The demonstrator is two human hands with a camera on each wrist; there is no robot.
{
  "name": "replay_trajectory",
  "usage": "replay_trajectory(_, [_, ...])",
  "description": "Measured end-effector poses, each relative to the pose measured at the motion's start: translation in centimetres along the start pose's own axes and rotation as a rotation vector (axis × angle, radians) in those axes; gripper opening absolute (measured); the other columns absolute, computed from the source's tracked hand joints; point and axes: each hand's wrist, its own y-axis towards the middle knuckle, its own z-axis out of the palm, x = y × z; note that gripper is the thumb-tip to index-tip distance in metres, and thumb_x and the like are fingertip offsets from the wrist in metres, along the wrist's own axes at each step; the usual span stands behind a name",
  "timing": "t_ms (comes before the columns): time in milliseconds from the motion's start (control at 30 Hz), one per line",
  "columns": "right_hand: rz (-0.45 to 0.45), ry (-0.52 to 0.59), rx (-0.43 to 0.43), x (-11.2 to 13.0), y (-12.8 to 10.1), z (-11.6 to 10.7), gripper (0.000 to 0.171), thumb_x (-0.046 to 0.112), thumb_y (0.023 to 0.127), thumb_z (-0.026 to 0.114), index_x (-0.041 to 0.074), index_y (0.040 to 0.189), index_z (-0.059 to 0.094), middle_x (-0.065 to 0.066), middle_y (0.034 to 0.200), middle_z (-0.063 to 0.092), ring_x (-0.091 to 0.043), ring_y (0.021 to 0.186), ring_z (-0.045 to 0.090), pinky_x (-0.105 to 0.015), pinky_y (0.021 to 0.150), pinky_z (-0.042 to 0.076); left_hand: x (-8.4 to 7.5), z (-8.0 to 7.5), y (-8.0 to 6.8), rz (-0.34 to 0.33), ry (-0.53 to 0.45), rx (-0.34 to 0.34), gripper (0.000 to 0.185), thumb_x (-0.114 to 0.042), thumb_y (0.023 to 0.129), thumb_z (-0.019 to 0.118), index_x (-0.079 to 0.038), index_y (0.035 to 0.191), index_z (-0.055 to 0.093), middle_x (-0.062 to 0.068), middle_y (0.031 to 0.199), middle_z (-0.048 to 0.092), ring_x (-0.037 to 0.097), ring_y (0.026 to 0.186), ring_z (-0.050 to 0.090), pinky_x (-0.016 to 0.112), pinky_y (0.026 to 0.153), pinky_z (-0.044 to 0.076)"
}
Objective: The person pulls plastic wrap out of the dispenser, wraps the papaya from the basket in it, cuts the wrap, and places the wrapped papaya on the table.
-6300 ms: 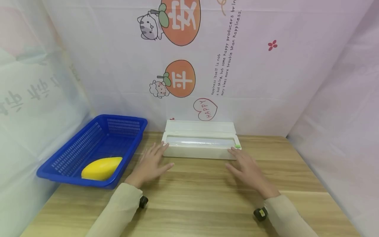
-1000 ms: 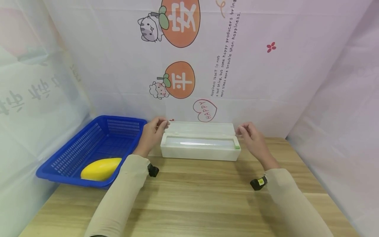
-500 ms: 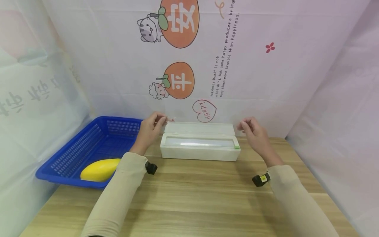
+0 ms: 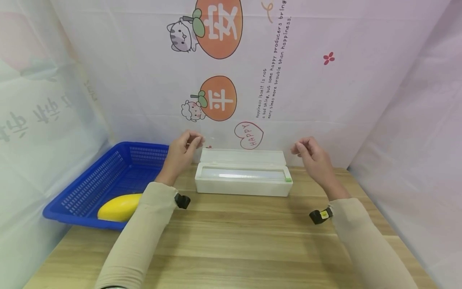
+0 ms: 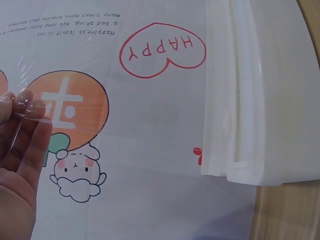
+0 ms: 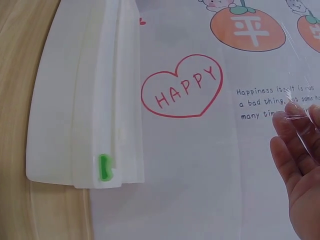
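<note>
Cling film [image 5: 36, 118], thin and clear, is pinched at one side by my left hand [image 4: 180, 154], thumb against fingers. My right hand [image 4: 318, 161] pinches its other side, where the film [image 6: 300, 116] shows glossy creases at the fingertips. The sheet is nearly invisible in the head view. Below and between the hands, apart from both, a long white cling film dispenser [image 4: 243, 188] stands on the table with its lid raised at the back. A film roll shows through its window, and a small green slider [image 4: 288, 180] sits at its right end.
A blue plastic basket [image 4: 83, 184] stands on the left of the wooden table [image 4: 238, 241], partly behind my left forearm. In it lies a yellow mango-shaped fruit [image 4: 120, 208]. A printed white cloth [image 4: 306, 92] hangs close behind the dispenser.
Both hands went from the dispenser's front to beside its lid, pinching cling film. Over the last second they have risen with the film and spread slightly apart. The dispenser stays in place.
</note>
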Motion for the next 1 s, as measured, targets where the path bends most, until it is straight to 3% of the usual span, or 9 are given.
replay_trajectory(100, [0.009, 0.003, -0.001, -1.1, 0.3, -0.1, 0.022, 0.017, 0.108, 0.046, -0.002, 0.115, 0.056, -0.013, 0.103, 0.068, -0.015, 0.094, 0.064, -0.020, 0.081, 0.052, -0.4, -0.2, 0.2, -0.004, -0.009, 0.000, 0.019, -0.023, 0.106, 0.051, -0.009, 0.110, 0.063, 0.004, 0.103, 0.068, 0.012, 0.093, 0.065, 0.028, 0.083, 0.055])
replay_trajectory(333, [0.009, 0.005, -0.010, -0.2, 0.8, -0.8, 0.025, 0.023, 0.108, 0.046, 0.002, 0.117, 0.056, -0.009, 0.105, 0.068, -0.010, 0.095, 0.063, -0.019, 0.082, 0.051, -1.3, -0.7, 0.6, -0.020, -0.034, -0.012, 0.021, -0.026, 0.106, 0.050, -0.010, 0.111, 0.063, 0.007, 0.106, 0.068, 0.013, 0.095, 0.065, 0.032, 0.085, 0.055])
replay_trajectory(667, [-0.040, 0.001, -0.039, 0.7, 1.4, -1.5, 0.021, 0.015, 0.107, 0.047, -0.002, 0.115, 0.057, -0.013, 0.103, 0.068, -0.003, 0.092, 0.062, -0.014, 0.080, 0.048, -2.3, -1.4, 1.2, 0.043, -0.004, -0.013, 0.020, -0.022, 0.106, 0.051, -0.007, 0.112, 0.063, 0.006, 0.104, 0.069, 0.012, 0.093, 0.065, 0.028, 0.083, 0.055])
replay_trajectory(1000, [-0.074, -0.018, -0.039, 1.8, 2.0, -2.4, 0.019, 0.014, 0.107, 0.048, -0.001, 0.115, 0.057, -0.009, 0.101, 0.068, -0.003, 0.092, 0.061, -0.014, 0.082, 0.047, -3.4, -2.2, 1.9, 0.108, 0.007, -0.044, 0.018, -0.016, 0.106, 0.052, -0.002, 0.109, 0.063, 0.006, 0.101, 0.071, 0.016, 0.092, 0.067, 0.025, 0.080, 0.054])
